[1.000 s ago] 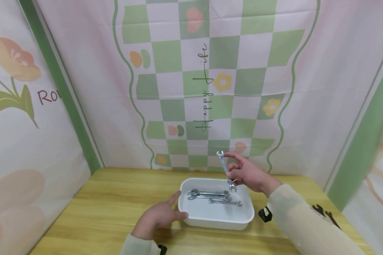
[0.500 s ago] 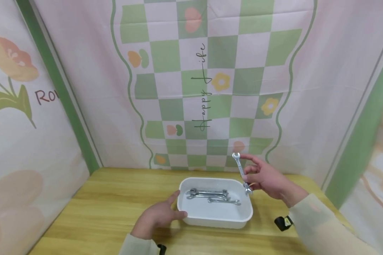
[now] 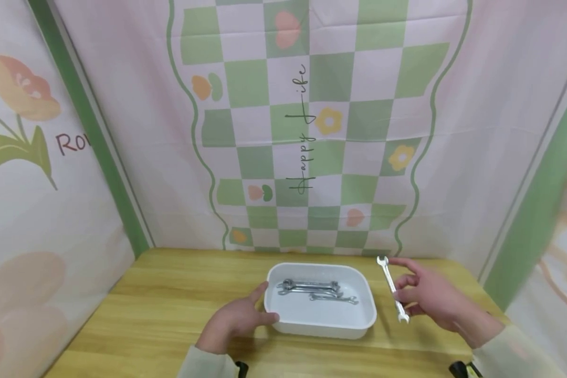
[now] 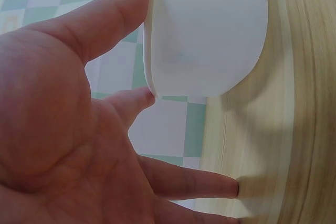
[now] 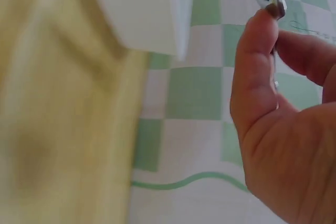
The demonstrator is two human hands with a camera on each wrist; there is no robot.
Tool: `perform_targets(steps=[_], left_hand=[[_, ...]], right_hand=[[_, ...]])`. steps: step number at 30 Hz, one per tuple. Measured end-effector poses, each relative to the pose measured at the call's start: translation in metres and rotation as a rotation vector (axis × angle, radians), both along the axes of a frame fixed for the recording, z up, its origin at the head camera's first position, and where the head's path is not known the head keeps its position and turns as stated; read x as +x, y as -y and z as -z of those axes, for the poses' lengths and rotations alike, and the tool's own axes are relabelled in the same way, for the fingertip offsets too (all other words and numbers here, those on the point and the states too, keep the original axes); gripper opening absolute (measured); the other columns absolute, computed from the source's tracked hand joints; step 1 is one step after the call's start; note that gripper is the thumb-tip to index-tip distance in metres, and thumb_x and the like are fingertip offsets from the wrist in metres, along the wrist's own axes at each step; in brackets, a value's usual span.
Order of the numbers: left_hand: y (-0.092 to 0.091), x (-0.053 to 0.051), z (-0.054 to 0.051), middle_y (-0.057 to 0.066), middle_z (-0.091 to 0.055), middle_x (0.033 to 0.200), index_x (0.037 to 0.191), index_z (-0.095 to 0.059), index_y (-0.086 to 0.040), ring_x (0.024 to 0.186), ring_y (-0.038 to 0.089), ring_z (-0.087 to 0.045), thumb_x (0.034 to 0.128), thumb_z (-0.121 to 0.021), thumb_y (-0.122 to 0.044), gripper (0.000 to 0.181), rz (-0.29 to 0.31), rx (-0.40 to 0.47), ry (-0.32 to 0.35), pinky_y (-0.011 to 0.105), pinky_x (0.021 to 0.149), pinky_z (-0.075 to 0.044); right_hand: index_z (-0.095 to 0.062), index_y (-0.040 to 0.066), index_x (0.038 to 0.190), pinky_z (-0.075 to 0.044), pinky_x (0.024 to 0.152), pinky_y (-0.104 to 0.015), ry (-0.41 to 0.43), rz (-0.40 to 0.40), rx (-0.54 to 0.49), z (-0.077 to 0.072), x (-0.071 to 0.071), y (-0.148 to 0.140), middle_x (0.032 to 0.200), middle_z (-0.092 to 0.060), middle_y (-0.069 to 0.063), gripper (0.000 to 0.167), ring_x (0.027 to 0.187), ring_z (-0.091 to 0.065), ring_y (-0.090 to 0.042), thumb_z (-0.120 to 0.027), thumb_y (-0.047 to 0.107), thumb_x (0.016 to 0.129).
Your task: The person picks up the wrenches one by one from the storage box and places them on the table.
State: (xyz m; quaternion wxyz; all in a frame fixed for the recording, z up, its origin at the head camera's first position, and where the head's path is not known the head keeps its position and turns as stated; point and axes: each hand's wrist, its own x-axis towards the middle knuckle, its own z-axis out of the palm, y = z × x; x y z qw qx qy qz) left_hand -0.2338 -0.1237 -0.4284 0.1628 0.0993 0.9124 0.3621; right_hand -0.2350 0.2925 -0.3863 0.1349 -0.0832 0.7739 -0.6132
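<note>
My right hand (image 3: 434, 296) pinches a silver double open-ended wrench (image 3: 391, 286) between thumb and fingers. It is over the table, to the right of a white plastic bin (image 3: 321, 332) and apart from it. In the right wrist view one end of the wrench (image 5: 275, 6) sticks out past the thumb. Inside the bin lie several silver wrenches: a group (image 3: 309, 287) lies side by side, and a smaller wrench (image 3: 333, 299) is in front of them. My left hand (image 3: 236, 320) touches the bin's left rim with straight thumb and index finger; in the left wrist view two other fingertips meet the tabletop.
The wood-grain table (image 3: 170, 304) runs back to a green-and-white checkered cloth wall (image 3: 328, 157). Printed cloth walls also stand on the left and right. A black strap mount (image 3: 459, 369) is at my right wrist.
My right hand has carried the wrench rightward from above the bin, then lowered it beside the bin. The left hand and the bin have stayed in place.
</note>
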Motion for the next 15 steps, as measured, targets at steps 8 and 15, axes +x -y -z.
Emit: perform_targets(steps=[8,15], left_hand=[[0.000,-0.001,0.000,0.026,-0.056,0.136,0.161,-0.022,-0.022,0.122,0.052,-0.050,0.0875,-0.069,-0.055,0.094,0.011,-0.014,-0.018,0.073,0.097,-0.034],[0.000,-0.001,0.002,0.026,-0.055,0.136,0.161,-0.021,-0.021,0.123,0.051,-0.049,0.0873,-0.070,-0.055,0.094,0.008,-0.014,-0.010,0.072,0.098,-0.034]], right_hand=[[-0.017,-0.002,0.154,-0.057,0.058,-0.041,0.072,-0.018,0.074,0.045,0.022,-0.009,0.099,-0.058,-0.020,0.086,0.074,-0.061,-0.028,-0.067,-0.005,0.084],[-0.017,-0.009,0.150,-0.053,0.050,-0.034,0.063,0.023,0.139,0.069,0.032,-0.007,0.091,-0.058,-0.018,0.087,0.064,-0.058,-0.026,-0.067,-0.007,0.079]])
